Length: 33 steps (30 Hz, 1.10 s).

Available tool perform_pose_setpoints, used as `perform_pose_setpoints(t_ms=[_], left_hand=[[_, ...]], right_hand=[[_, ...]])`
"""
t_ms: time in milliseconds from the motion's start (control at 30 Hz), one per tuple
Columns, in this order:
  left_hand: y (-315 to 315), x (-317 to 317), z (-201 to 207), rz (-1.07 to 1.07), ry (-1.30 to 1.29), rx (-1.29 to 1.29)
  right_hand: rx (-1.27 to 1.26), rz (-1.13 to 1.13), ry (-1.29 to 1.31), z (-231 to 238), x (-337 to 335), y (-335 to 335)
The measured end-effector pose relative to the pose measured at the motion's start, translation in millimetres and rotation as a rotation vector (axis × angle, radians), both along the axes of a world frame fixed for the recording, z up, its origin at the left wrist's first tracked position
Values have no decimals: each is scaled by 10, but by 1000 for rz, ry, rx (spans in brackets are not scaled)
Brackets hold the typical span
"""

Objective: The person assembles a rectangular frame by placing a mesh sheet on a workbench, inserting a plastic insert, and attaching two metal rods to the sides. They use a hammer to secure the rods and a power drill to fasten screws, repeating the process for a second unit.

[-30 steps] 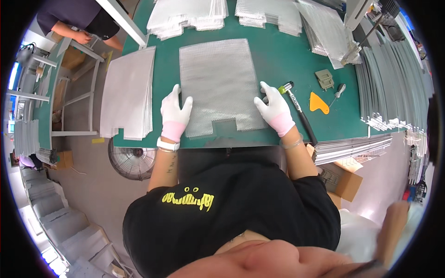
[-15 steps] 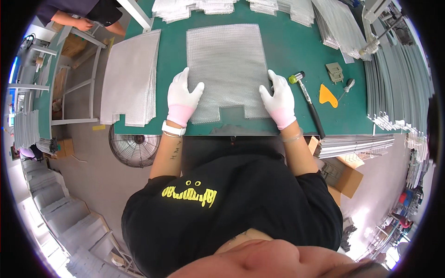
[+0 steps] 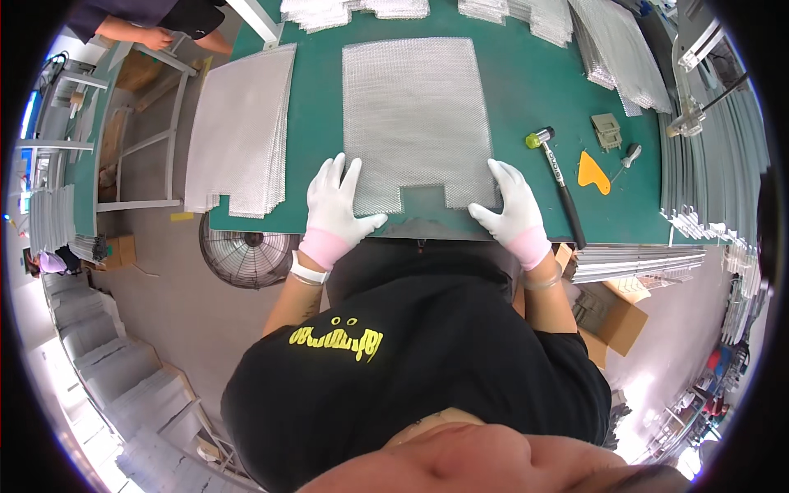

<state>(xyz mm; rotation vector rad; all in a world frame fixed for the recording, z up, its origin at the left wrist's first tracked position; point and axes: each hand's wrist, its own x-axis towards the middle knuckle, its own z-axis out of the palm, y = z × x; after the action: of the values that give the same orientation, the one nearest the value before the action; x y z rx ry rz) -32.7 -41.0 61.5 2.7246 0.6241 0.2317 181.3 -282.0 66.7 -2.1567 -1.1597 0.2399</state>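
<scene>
A silvery mesh sheet (image 3: 415, 115) with a notch in its near edge lies flat on the green table before me. At its near left corner is my left hand (image 3: 337, 204), in a white glove with a pink cuff, fingers stretched and thumb spread along the near edge. Gloved the same way, my right hand (image 3: 514, 207) rests at the near right corner, fingers along the side edge and thumb apart. Both hands are open, touching or very close to the sheet's edges. Left of it lies a stack of similar mesh sheets (image 3: 240, 131).
On the right of the green table (image 3: 316, 90) lie a mallet (image 3: 559, 181), an orange scraper (image 3: 592, 172), a screwdriver (image 3: 629, 156) and a grey-green block (image 3: 606, 131). More mesh stacks (image 3: 616, 49) line the far side. A floor fan (image 3: 251, 251) stands below. Another person's hand (image 3: 156, 38) shows far left.
Both hands have slid toward me along the sheet's sides to its near corners, and their thumbs now point inward. The whole view has shifted slightly; the sheet appears unmoved on the table.
</scene>
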Motion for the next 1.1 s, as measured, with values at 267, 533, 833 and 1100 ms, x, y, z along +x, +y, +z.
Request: perform_pose_setpoints(t_ms=[267, 533, 833, 1100], left_hand=[[48, 7, 2, 16, -101, -65], [23, -9, -99, 75, -225, -155], [40, -13, 134, -12, -200, -184], [12, -42, 46, 185, -435, -376]], right_hand=[[15, -41, 18, 10, -54, 33], [88, -116, -98, 33, -140, 55], [265, -208, 35, 121, -182, 93], [328, -234, 128, 151, -219, 142]])
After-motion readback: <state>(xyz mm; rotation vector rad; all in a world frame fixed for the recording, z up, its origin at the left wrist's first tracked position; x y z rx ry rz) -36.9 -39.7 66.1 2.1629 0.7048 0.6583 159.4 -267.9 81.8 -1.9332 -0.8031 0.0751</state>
